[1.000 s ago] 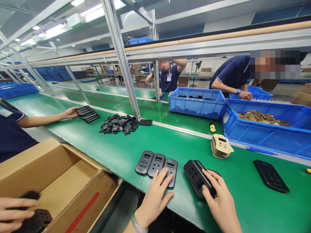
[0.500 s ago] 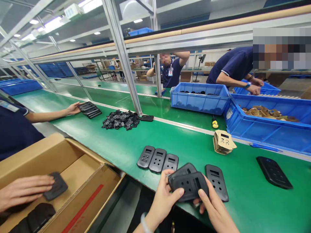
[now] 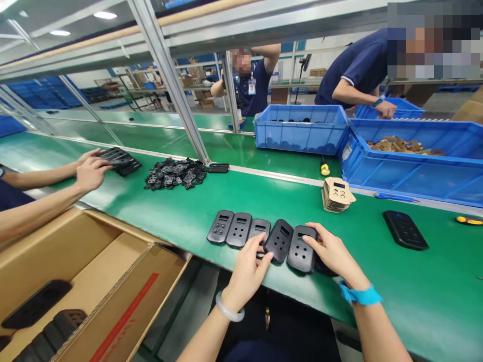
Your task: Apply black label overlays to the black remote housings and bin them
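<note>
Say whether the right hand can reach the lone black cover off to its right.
Probably yes: only bare green belt lies between the right hand and that flat black plastic cover.

**A:** What lies straight ahead of you?

**B:** A green bench top [image 3: 234, 196], running from far left to near right in front of me. Beyond it, a second green line [image 3: 151, 120] lies parallel.

**A:** And the framing?

**B:** A slanted aluminium post [image 3: 169, 85] rises from the bench's far edge to an overhead rail [image 3: 264, 22]. A thinner post [image 3: 230, 90] stands to its right.

**A:** Light and far end?

**B:** Ceiling panels [image 3: 104, 15], upper left, are lit. Blue crates [image 3: 41, 93] are stacked at far left. A pedestal fan [image 3: 304, 63] stands before a pale wall [image 3: 328, 48], far centre.
</note>
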`<state>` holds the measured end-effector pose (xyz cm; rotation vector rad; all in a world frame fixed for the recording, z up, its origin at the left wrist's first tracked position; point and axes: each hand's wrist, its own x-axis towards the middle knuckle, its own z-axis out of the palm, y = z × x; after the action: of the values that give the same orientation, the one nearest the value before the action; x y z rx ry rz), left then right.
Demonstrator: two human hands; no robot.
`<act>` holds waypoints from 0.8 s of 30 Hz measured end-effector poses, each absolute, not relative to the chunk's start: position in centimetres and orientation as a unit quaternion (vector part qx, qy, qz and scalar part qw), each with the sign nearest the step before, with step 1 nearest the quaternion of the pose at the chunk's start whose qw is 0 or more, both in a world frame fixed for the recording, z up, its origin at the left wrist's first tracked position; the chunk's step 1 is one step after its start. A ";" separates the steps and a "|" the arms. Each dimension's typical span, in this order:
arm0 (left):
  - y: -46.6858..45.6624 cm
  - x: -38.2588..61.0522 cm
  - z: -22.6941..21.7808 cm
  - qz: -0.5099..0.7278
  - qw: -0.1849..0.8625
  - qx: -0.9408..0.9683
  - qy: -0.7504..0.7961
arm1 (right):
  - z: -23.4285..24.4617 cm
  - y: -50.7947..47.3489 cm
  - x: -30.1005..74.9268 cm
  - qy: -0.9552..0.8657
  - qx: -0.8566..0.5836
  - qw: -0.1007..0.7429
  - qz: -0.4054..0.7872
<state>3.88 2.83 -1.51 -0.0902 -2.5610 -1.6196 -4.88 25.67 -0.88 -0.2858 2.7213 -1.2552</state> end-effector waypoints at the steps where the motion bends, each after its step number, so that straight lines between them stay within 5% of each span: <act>1: 2.6 4.0 -1.3 -0.469 0.073 -0.052 -0.879 | -0.8 25.3 -5.0 0.908 -0.094 0.066 -0.402; 7: 0.8 3.8 -0.8 -0.179 0.090 -0.179 -0.963 | -1.1 26.6 -3.5 0.900 -0.111 0.008 -0.422; 10: 1.2 3.6 -1.4 -0.080 0.068 -0.248 -0.963 | -2.7 29.0 -1.5 0.929 -0.175 -0.079 -0.316; 14: 2.7 3.6 -2.1 -0.029 0.061 -0.248 -0.967 | -5.2 31.2 1.3 0.953 -0.192 -0.133 -0.191; 24: -1.2 3.4 -3.5 -0.015 0.140 -0.077 -0.987 | -6.0 28.2 3.5 0.956 -0.132 -0.120 -0.232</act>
<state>3.41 -1.17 -3.53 -0.2235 -2.8514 -0.0427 3.45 28.21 -6.05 -0.4497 3.2572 -0.7913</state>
